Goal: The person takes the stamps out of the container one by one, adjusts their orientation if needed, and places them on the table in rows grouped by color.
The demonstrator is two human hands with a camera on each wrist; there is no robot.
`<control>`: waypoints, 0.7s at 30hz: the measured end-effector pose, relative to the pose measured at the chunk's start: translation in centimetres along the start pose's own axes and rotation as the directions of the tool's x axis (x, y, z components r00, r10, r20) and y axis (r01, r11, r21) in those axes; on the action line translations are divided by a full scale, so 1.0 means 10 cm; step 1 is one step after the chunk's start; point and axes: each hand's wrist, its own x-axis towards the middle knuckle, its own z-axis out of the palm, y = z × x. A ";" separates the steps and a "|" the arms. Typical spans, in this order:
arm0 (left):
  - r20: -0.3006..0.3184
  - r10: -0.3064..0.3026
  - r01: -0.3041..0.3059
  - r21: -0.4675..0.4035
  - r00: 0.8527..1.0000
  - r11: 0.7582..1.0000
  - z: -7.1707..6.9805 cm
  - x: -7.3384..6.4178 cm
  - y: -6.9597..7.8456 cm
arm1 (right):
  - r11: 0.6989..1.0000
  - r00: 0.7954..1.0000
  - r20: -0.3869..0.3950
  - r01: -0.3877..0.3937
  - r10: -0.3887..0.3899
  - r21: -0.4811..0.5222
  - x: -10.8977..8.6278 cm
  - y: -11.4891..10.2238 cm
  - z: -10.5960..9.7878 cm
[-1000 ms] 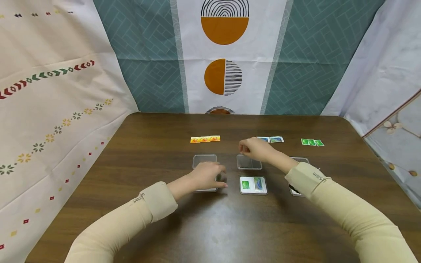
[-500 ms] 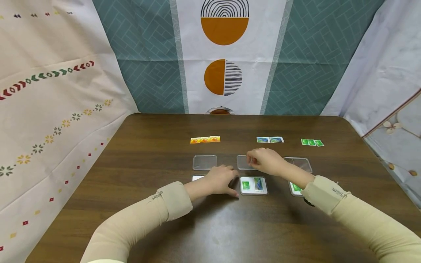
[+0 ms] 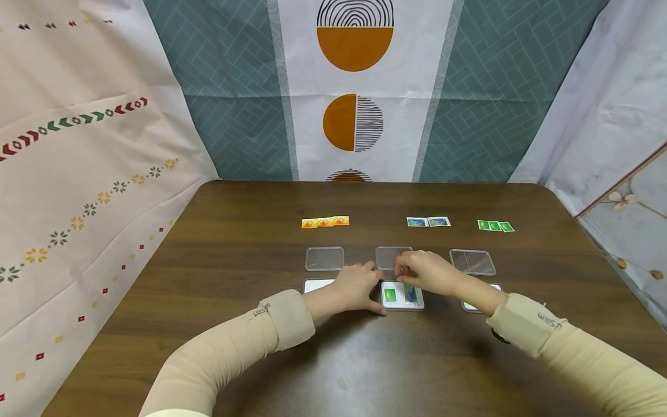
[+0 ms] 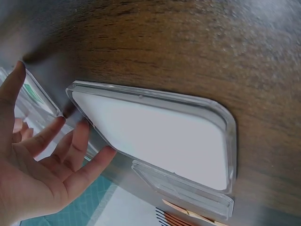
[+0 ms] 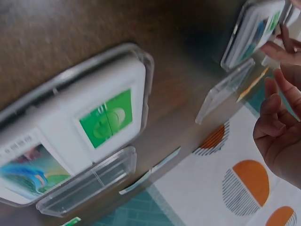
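My left hand (image 3: 359, 286) lies spread at the left side of the middle clear case (image 3: 401, 308), thumb near its front corner. Within that case a white insert carries a green stamp (image 3: 389, 295) and a blue picture stamp (image 3: 410, 295). Thumb and fingertips drawn together, my right hand (image 3: 431, 272) is low over the case's back edge and overlaps the blue stamp's top. I cannot tell whether something thin is between those fingers. The left case (image 4: 150, 136), with a plain white insert, is partly behind my left hand. My right forearm covers much of the right case (image 5: 101, 108).
Three clear lids, left (image 3: 324, 259), middle (image 3: 388, 255) and right (image 3: 472, 262), lie behind the cases. Further back are rows of orange stamps (image 3: 325, 222), blue stamps (image 3: 428, 222) and green stamps (image 3: 495, 226). Patterned cloths (image 3: 354, 121) hang around the table.
My right hand has come down and toward me from above the middle lid to the middle case's back edge. My left hand has moved right from the left case to the middle one.
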 end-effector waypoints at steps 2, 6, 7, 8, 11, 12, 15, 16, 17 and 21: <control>-0.004 -0.001 0.001 0.001 1.000 1.000 0.01 0.00 0.00 | 1.000 1.000 0.004 0.014 -0.014 -0.004 -0.02 -0.03 0.03; -0.009 0.001 -0.001 0.011 1.000 1.000 0.03 0.00 0.00 | 1.000 1.000 0.009 0.014 -0.014 -0.020 -0.06 -0.08 0.09; -0.010 0.001 -0.001 0.016 1.000 1.000 0.03 0.00 0.00 | 1.000 1.000 0.006 0.014 -0.014 -0.024 -0.07 -0.09 0.11; -0.011 0.000 0.000 0.024 1.000 1.000 0.03 0.00 0.01 | 1.000 1.000 0.004 0.005 -0.005 -0.026 -0.07 -0.10 0.12; -0.005 -0.001 0.001 0.040 1.000 0.999 0.02 -0.01 0.03 | 1.000 1.000 0.002 -0.025 0.025 -0.012 -0.09 -0.11 0.15; -0.003 -0.003 0.003 0.045 1.000 0.999 0.02 -0.01 0.03 | 1.000 1.000 0.000 -0.030 0.030 -0.009 -0.09 -0.12 0.16; 0.004 -0.009 0.009 0.057 1.000 0.998 0.01 0.00 0.04 | 0.998 0.998 0.009 -0.060 0.060 0.008 -0.08 -0.12 0.19; 0.003 -0.011 0.011 0.058 1.000 0.998 0.01 0.00 0.04 | 0.997 0.997 0.013 -0.070 0.070 0.011 -0.07 -0.13 0.20; 0.002 -0.012 0.012 0.059 1.000 0.998 0.02 0.00 0.04 | 0.996 0.996 0.019 -0.085 0.085 0.016 -0.06 -0.13 0.20; -0.005 -0.012 0.013 0.057 1.000 0.998 0.02 -0.01 0.03 | 0.992 0.992 0.032 -0.123 0.122 0.026 -0.03 -0.15 0.21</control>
